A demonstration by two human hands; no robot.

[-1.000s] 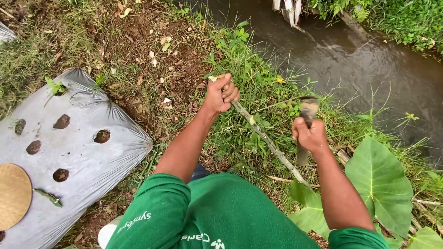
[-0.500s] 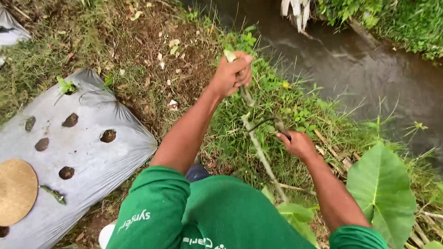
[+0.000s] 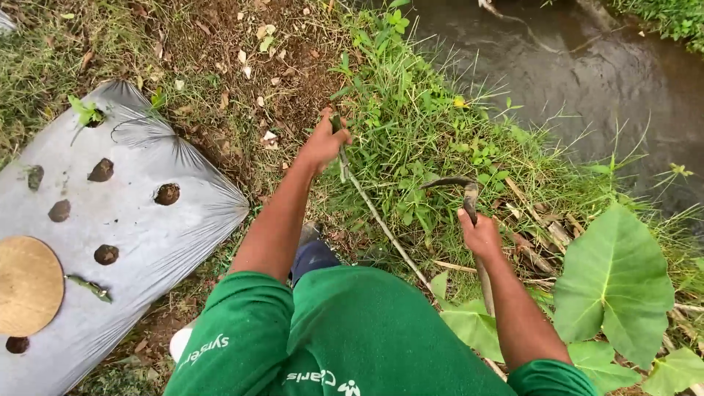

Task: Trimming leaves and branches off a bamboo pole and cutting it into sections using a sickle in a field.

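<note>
The left hand is wrapped tight around the top end of a long thin stalk; the stalk slants down from there toward five o'clock, over the grass, and ends near the person's green shirt; it looks light and a bit stiff, like a stick that could snap if bent hard, so the end in the fist seems a good place to hold it; the right hand is shut on the handle of a sickle, whose dark curved blade sits at one o'clock from the stalk's middle, close by but not touching; the blade looks sharp, so only the handle is safe to hold; a stream runs at one o'clock, big leaves at four, a grey plastic sheet with holes at nine.
</note>
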